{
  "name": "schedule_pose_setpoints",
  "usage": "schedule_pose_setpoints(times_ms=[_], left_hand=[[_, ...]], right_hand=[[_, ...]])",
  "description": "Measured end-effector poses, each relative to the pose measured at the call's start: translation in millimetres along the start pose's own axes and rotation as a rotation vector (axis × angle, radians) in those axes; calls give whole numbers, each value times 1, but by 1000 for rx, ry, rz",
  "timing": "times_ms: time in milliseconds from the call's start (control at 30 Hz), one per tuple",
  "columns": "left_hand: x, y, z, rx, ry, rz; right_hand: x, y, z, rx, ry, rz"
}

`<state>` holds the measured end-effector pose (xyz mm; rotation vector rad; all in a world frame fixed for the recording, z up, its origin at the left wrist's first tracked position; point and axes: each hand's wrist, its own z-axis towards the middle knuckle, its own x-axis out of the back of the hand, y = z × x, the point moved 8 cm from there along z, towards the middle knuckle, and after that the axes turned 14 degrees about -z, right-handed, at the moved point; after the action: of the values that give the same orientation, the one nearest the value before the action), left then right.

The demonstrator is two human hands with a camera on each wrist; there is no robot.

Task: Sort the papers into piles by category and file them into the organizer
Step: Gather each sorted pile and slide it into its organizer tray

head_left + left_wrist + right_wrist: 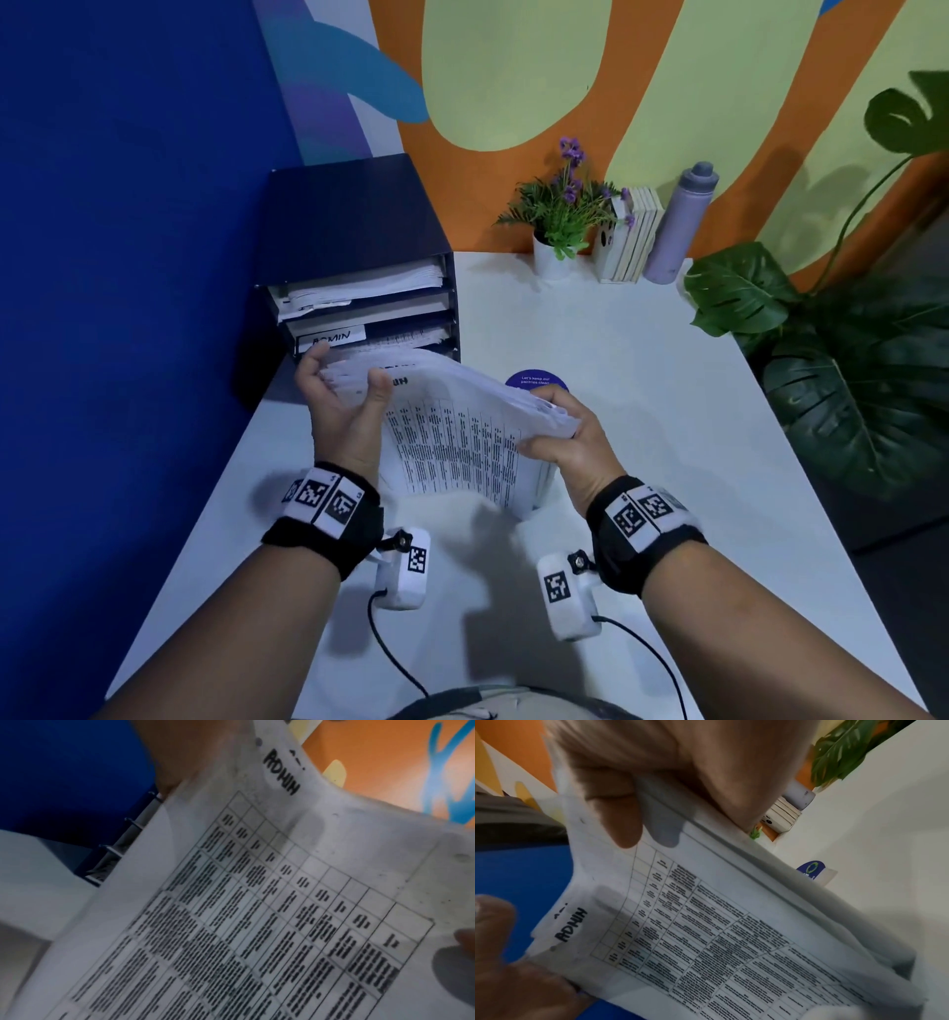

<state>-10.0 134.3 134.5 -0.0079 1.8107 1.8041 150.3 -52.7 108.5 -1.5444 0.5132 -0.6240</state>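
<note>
Both hands hold a stack of white printed papers (452,437) above the table, its top sheet a table of text marked "ADMIN" (571,925). My left hand (344,395) grips the stack's far left end, thumb on top, close to the organizer's lower slots. My right hand (557,437) grips the right edge, fingers curled round the sheets (706,923). The dark blue organizer (354,221) stands at the table's back left, with papers in its shelves and an "ADMIN" label (333,337) on one shelf. In the left wrist view the sheet (257,902) fills the frame.
The white table (642,411) runs right and forward. A purple round sticker (536,379) lies just behind the papers. At the back stand a potted flower (557,216), some books (631,236) and a grey bottle (678,221). A large leafy plant (847,334) overhangs the right edge.
</note>
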Motion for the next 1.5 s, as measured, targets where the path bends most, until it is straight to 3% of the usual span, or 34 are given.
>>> schedule_pose_setpoints(times_ms=[100,200,300,467,600,733,833,933,1100,1200,1300,1500], left_hand=[[-4,9,0,-39,157,86],[-4,12,4,-70,230,52],[-1,10,11,-88,249,35],[3,19,14,-199,219,95],[8,3,13,-102,16,110],[32,-35,5,99,-130,243],[46,-57,-2,230,-78,289],[54,-66,-1,378,100,283],[26,-58,9,308,7,110],[22,-55,11,298,69,-63],[31,-52,17,281,117,-153],[34,-52,8,259,75,-136]], right_hand=[[0,-4,-2,26,-35,-19],[2,-4,-5,38,-60,-14],[2,-1,-9,37,-84,-21],[9,11,-7,-13,1,92],[8,18,-1,-42,60,56],[12,19,2,-56,109,155],[15,22,3,-56,105,212],[14,23,2,-69,79,250],[9,36,8,-193,164,194],[7,39,11,-249,293,267],[4,33,12,-253,288,303],[7,32,5,-240,276,244]])
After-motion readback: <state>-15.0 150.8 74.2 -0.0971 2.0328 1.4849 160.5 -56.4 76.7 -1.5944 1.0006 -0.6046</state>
